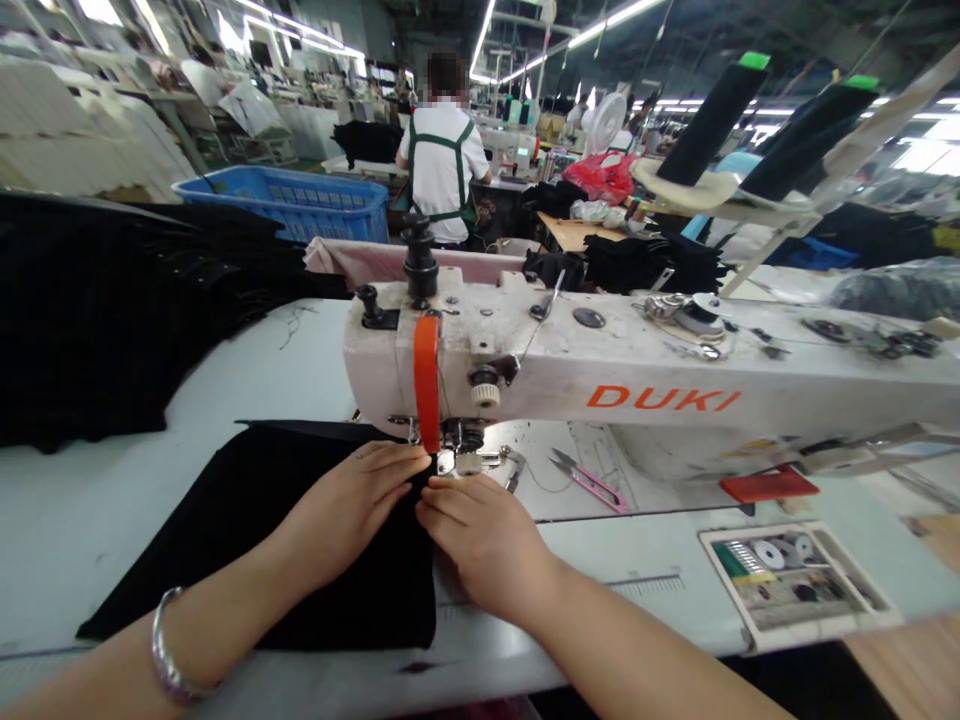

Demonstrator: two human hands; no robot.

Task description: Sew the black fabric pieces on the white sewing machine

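A folded black cloth piece (300,560) lies on the sewing machine's bed, its far right corner by the presser foot (450,462). My left hand (352,505) rests on top of it, fingers stretched out flat and fingertips close to the needle area. With fingers bent and drawn together, my right hand (491,545) grips the cloth's right edge just in front of the foot. The white sewing machine (525,350) has an orange guard strip (427,385) hanging in front of the needle, which hides part of it.
Pink-handled thread snips (592,482) lie right of the foot. A tray (795,580) with bobbins is set into the tabletop at right. A stack of black cloth (120,310) is at left, before a blue basket (292,205). A person (442,160) faces away beyond the machine.
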